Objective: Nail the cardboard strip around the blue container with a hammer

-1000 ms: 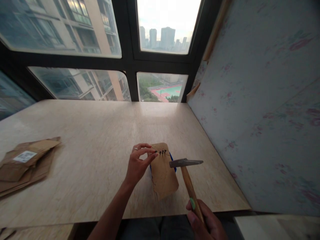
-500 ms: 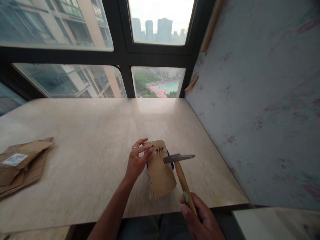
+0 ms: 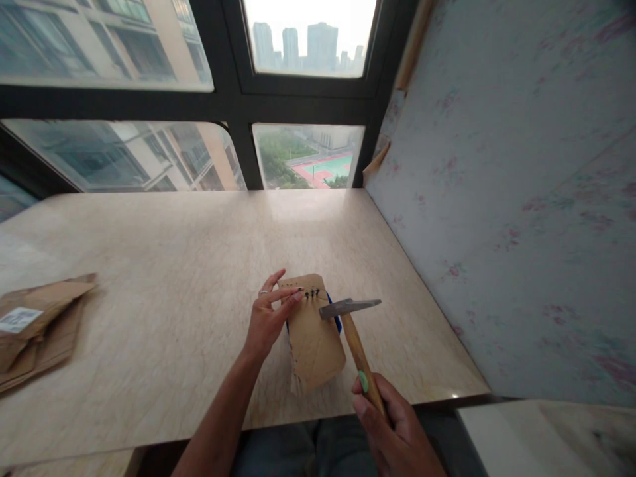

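Observation:
A hammer point(image 3: 358, 341) with a wooden handle and grey metal head is gripped in my right hand point(image 3: 395, 427), fingers wrapped round the lower handle. Its head hovers over the right edge of a brown cardboard stack point(image 3: 315, 344) lying on the table. Several dark nails point(image 3: 312, 293) stand in a short row near the stack's far end. My left hand point(image 3: 268, 318), with a ring on one finger, rests on the stack's left side. Its thumb and index finger pinch a small nail at the left end of that row, mostly hidden by the fingertips. Something blue point(image 3: 338, 321) shows under the stack.
Folded brown cardboard point(image 3: 44, 328) with a white label lies on the left of the marble-patterned table point(image 3: 173, 265). Dark-framed windows point(image 3: 233, 99) rise behind it. A flowered wall point(image 3: 497, 199) borders the right side. The table's front edge is close to my lap.
The view has shifted slightly, so everything appears a little further left and up. Both hands keep their grips, and the hammer head stays at about the same place over the stack.

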{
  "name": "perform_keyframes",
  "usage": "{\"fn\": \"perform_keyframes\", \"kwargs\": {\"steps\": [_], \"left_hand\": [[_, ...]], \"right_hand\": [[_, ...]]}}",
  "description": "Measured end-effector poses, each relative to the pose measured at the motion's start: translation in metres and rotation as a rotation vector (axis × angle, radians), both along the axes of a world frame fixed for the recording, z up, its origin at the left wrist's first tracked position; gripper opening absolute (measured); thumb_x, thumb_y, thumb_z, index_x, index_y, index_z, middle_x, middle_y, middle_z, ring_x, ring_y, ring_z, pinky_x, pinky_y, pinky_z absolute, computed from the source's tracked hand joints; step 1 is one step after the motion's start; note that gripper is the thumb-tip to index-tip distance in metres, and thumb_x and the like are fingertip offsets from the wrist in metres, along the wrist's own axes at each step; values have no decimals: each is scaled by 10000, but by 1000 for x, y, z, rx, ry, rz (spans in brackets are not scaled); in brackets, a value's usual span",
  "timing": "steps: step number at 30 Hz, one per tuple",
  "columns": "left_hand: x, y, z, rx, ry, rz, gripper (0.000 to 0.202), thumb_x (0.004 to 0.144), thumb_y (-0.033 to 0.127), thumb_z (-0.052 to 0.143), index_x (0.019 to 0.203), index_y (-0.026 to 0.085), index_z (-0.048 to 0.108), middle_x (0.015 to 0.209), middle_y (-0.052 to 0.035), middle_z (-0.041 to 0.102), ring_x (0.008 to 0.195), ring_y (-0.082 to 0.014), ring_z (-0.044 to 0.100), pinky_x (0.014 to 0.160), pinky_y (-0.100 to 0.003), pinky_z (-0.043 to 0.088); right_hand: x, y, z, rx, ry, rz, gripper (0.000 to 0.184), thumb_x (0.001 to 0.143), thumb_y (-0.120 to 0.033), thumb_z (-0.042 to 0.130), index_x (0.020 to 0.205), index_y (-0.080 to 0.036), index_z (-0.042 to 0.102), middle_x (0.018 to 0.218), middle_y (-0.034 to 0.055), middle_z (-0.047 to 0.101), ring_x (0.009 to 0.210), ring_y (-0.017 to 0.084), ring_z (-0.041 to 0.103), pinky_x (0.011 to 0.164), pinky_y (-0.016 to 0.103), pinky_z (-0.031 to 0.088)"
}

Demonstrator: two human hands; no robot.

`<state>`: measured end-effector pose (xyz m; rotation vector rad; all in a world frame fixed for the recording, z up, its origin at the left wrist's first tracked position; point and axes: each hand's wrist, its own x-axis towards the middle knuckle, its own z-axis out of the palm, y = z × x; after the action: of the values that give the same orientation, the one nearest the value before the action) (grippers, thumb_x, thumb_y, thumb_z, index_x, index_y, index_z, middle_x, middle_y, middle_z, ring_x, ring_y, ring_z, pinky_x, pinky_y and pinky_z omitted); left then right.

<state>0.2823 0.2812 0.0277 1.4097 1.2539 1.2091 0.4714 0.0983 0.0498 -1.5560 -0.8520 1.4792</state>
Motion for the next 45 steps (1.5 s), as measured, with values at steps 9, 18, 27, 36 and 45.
{"fn": "perform_keyframes", "kwargs": {"steps": [9, 18, 27, 36, 45], "left_hand": [[1, 0, -5, -4, -12, -20, 254, 763, 452, 776, 913, 250, 811, 1527, -108, 459, 1375, -336, 452, 1088, -533, 427], [-2, 1, -2, 2, 13, -43, 294, 748, 486, 779, 902, 238, 814, 1512, -121, 475, 1344, -338, 492, 1088, -516, 434], [-15, 6, -2, 282, 286, -23, 173, 815, 421, 729, 861, 269, 798, 1470, -80, 530, 1458, -311, 335, 1176, -584, 283], [-9, 3, 11, 504, 466, -85, 132, 897, 302, 631, 861, 232, 737, 1401, -108, 594, 1436, -314, 369, 1139, -587, 309], [-11, 5, 9, 509, 416, -218, 146, 924, 240, 573, 958, 212, 713, 1189, -120, 711, 1248, -266, 588, 1057, -505, 464]], "right_hand": [[1, 1, 8, -21, 5, 42, 528, 822, -730, 586, 971, -223, 590, 523, -100, 330, 401, 72, 278, 368, 185, 243], [0, 0, 7, -19, -6, 32, 515, 827, -713, 591, 976, -220, 592, 546, -85, 376, 435, 90, 361, 407, 195, 326], [-1, 0, 10, -56, 39, 52, 529, 832, -735, 568, 990, -230, 567, 502, -117, 311, 353, 55, 234, 328, 182, 187], [-1, 0, 7, -20, 16, 8, 512, 824, -709, 603, 969, -218, 577, 550, -100, 344, 409, 72, 300, 378, 187, 263], [-2, 0, 7, -59, 61, 28, 525, 826, -724, 584, 989, -227, 535, 526, -123, 320, 353, 50, 228, 332, 183, 184]]}}
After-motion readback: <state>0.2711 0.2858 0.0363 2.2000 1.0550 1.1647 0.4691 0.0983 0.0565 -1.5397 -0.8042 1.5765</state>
